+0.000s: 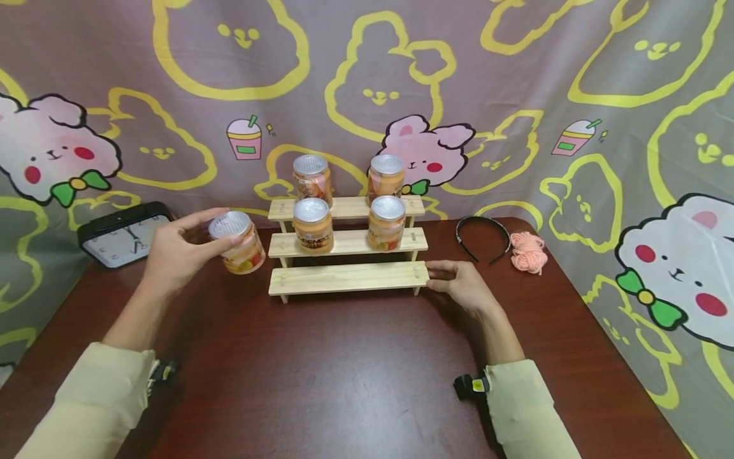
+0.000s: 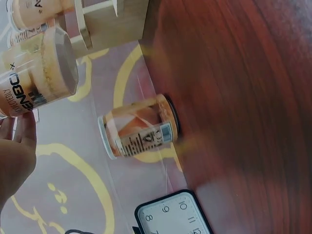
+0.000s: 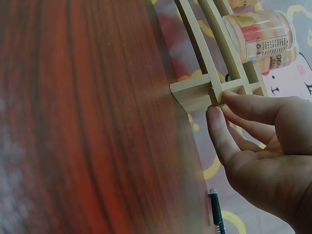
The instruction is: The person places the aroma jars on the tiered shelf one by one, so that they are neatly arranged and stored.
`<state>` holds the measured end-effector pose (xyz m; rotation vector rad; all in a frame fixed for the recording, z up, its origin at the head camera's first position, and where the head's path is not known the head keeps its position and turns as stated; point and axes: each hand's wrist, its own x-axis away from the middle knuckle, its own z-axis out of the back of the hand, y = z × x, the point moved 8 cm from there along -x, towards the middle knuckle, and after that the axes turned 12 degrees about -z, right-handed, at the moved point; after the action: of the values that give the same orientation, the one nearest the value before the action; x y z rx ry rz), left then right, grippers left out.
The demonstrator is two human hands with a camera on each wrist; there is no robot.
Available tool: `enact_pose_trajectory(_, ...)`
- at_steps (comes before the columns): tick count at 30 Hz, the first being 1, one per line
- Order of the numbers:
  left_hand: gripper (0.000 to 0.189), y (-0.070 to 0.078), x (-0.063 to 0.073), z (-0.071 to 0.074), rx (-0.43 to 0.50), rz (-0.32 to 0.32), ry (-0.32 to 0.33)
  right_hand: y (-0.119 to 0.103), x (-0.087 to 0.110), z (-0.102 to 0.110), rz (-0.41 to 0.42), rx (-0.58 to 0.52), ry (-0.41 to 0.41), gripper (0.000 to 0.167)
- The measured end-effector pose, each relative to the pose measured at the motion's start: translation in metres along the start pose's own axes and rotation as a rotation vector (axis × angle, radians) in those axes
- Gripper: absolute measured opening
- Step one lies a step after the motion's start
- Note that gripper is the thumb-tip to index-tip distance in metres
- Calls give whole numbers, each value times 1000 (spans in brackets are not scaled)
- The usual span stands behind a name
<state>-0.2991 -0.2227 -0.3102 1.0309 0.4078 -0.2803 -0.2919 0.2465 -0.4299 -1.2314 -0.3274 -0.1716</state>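
Observation:
My left hand [image 1: 178, 245] grips a can [image 1: 243, 252] with a silver lid and an orange fruit label, left of a wooden three-step stand [image 1: 346, 278]. In the left wrist view, the held can [image 2: 41, 70] appears raised, the fingers against its side. Another can [image 2: 141, 127] stands on the table beyond it; the head view does not clearly show this one. My right hand [image 1: 461, 287] pinches the right end of the stand's lowest step, thumb and fingertips at its corner in the right wrist view. Two cans [image 1: 313, 226] stand on the middle step, two cans [image 1: 386, 175] on the top step.
A black-framed clock [image 1: 123, 236] stands at the table's back left. Right of the stand lie a black headband [image 1: 483, 236] and a pink yarn bundle [image 1: 527, 253]. A patterned curtain [image 1: 355, 51] hangs behind the brown table [image 1: 321, 376].

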Motion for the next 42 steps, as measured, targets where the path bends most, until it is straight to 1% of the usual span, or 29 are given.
enact_pose_trajectory(3,54,4,0,-5,55,-36,-7,0,1,0,4,-4,-4,47)
enact_pose_trajectory(7,52,10,1,-12,99,-75,-19,0,1,-1,-2,-15,-9,47)
enact_pose_trajectory(13,53,19,3,-20,88,-82,-49,-2,1,-2,6,-18,-13,47)
enact_pose_trajectory(16,52,21,4,-23,101,-81,-57,-2,1,-1,12,-12,-14,47)
enact_pose_trajectory(22,53,27,6,-35,122,-92,-92,-1,0,0,12,-6,-11,47)
enact_pose_trajectory(27,51,34,9,-43,167,-127,-106,0,0,0,2,1,-6,47)
enact_pose_trajectory(31,50,40,10,-52,220,-169,-125,1,0,0,-1,1,-4,47)
enact_pose_trajectory(33,50,42,10,-56,238,-180,-138,1,1,0,-1,0,-4,47)
enact_pose_trajectory(35,50,43,10,-59,207,-183,-148,0,1,0,-3,3,-5,47)
enact_pose_trajectory(40,55,46,10,-66,78,-171,-179,0,1,-1,-1,0,-7,47)
enact_pose_trajectory(42,56,47,11,-70,74,-164,-192,-1,1,-1,7,-7,-11,47)
